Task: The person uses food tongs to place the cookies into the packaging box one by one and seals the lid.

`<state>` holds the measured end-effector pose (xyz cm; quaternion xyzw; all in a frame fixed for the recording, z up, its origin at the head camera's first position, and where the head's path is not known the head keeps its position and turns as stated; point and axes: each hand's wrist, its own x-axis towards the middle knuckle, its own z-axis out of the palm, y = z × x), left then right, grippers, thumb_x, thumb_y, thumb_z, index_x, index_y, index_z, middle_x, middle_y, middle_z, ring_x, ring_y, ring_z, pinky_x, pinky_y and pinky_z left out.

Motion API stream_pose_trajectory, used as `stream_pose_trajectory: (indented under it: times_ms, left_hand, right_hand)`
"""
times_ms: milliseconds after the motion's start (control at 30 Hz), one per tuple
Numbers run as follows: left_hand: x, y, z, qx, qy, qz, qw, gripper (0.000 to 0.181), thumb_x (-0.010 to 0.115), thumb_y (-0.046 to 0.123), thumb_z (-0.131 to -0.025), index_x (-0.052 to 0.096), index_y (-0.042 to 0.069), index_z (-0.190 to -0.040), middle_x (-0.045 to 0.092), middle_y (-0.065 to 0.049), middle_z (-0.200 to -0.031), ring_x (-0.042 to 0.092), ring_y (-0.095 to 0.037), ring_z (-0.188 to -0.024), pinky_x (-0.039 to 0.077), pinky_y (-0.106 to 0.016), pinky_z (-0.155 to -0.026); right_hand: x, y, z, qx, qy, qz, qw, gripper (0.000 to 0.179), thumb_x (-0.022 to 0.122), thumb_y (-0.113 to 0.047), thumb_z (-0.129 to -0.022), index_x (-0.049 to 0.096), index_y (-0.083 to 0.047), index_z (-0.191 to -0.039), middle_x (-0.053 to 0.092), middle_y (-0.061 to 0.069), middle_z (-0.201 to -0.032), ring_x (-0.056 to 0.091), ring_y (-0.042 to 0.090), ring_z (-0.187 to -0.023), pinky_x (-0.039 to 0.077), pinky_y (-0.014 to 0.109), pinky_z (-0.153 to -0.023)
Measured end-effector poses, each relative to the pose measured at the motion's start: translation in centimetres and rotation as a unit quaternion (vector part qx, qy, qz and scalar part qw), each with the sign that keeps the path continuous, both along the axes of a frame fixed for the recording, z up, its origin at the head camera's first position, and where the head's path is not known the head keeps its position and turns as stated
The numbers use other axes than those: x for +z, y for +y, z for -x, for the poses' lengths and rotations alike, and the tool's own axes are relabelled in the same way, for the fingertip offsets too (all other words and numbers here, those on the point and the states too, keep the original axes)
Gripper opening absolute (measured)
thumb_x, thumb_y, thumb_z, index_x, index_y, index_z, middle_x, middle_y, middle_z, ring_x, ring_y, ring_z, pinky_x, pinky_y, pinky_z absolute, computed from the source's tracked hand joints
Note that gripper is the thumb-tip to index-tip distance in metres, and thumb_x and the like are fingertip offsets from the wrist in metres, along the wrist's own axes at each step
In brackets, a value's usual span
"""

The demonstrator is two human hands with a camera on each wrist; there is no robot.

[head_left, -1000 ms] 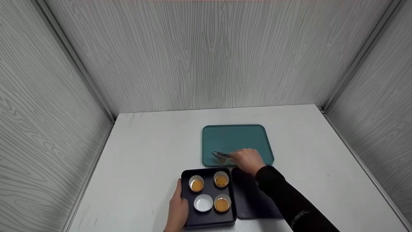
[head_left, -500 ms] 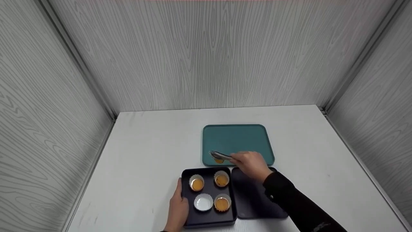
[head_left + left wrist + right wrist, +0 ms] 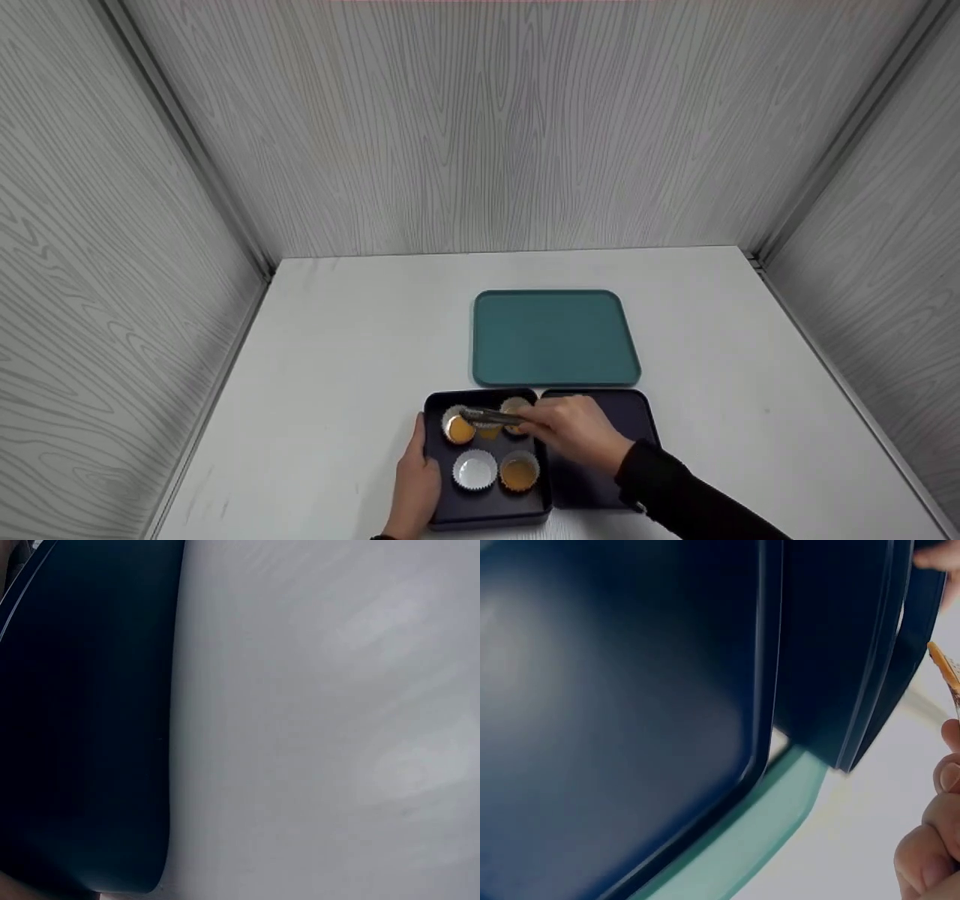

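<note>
My right hand (image 3: 581, 431) grips metal tongs (image 3: 491, 416), which reach over the upper part of a dark navy rectangular tin (image 3: 487, 511). Between the tongs' tips is a small orange-yellow tart (image 3: 489, 433), partly hidden by them; it also shows at the edge of the right wrist view. My left hand (image 3: 412, 484) holds the tin's left side, thumb at the rim. Inside the tin stand pleated cups: an upper left cup (image 3: 458, 427) and a lower right cup (image 3: 519, 472) with orange tarts, one partly covered at upper right, and a white cup (image 3: 475, 471) with nothing in it.
A green tray (image 3: 555, 337) lies behind the tin. To the tin's right is a flat dark navy tray or lid (image 3: 630, 412), partly under my right arm. Wood-grain panels (image 3: 487, 127) enclose the white table (image 3: 360, 337) at the back and sides.
My right hand has carried the tart in the tongs from the green tray's front left corner to above the tin. The left hand stays at the tin's side.
</note>
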<state>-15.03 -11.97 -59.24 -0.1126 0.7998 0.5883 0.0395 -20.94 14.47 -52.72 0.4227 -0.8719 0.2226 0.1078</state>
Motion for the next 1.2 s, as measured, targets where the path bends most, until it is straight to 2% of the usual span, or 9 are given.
stream_pose_trajectory:
  times_ms: [67,333,667,833,933,1200]
  left_hand:
    - [0.0,0.0,0.0,-0.001,-0.001,-0.001,1.0,0.073,0.033,-0.008,-0.093,0.014,0.002,-0.163,0.019,-0.021,-0.168,0.015,-0.039,-0.155,0.015,-0.056,-0.126]
    - [0.0,-0.1,0.0,-0.006,-0.001,-0.01,0.9999,0.073,0.033,-0.008,-0.094,0.012,0.002,-0.164,0.016,-0.02,-0.169,0.013,-0.039,-0.155,0.014,-0.056,-0.126]
    - [-0.1,-0.1,0.0,-0.003,0.001,-0.004,1.0,0.073,0.033,-0.007,-0.094,0.014,0.002,-0.163,0.017,-0.02,-0.169,0.014,-0.038,-0.155,0.015,-0.056,-0.126]
    - [-0.2,0.0,0.1,-0.002,0.004,-0.005,1.0,0.073,0.034,-0.008,-0.094,0.014,0.002,-0.164,0.019,-0.018,-0.169,0.015,-0.038,-0.155,0.015,-0.056,-0.126]
    - [-0.2,0.0,0.1,-0.001,0.006,-0.005,1.0,0.073,0.035,-0.008,-0.094,0.016,0.002,-0.163,0.02,-0.018,-0.169,0.016,-0.037,-0.155,0.016,-0.055,-0.126]
    - [-0.2,0.0,0.2,0.002,0.005,-0.005,1.0,0.071,0.035,-0.005,-0.095,0.017,0.004,-0.164,0.02,-0.016,-0.169,0.016,-0.035,-0.156,0.016,-0.054,-0.126]
  right_hand:
    - [-0.2,-0.4,-0.6,0.007,-0.012,-0.006,0.9999,0.021,0.068,-0.027,-0.098,0.078,-0.017,-0.115,0.073,-0.006,-0.085,0.06,0.004,-0.064,0.04,0.017,-0.055]
    - [-0.7,-1.2,-2.4,0.007,-0.062,-0.034,0.9975,0.024,0.065,-0.029,-0.101,0.079,-0.017,-0.116,0.076,-0.005,-0.093,0.069,0.007,-0.074,0.055,0.025,-0.06]
    - [-0.9,-2.1,-3.9,-0.01,-0.141,-0.066,0.9878,0.02,0.064,-0.03,-0.102,0.079,-0.022,-0.111,0.075,-0.007,-0.091,0.069,0.006,-0.077,0.055,0.025,-0.061]
    - [-1.2,-2.4,-4.1,-0.012,-0.174,-0.069,0.9822,0.018,0.062,-0.034,-0.102,0.078,-0.025,-0.104,0.072,-0.014,-0.085,0.064,0.002,-0.072,0.047,0.02,-0.059]
    - [-1.1,-2.3,-4.0,-0.016,-0.188,-0.067,0.9799,0.019,0.061,-0.035,-0.103,0.077,-0.026,-0.105,0.071,-0.015,-0.085,0.063,0.001,-0.072,0.043,0.019,-0.06]
    - [-0.8,-1.8,-3.6,-0.023,-0.186,-0.053,0.9809,0.027,0.06,-0.038,-0.103,0.077,-0.023,-0.118,0.074,-0.008,-0.095,0.068,0.006,-0.08,0.054,0.025,-0.064]
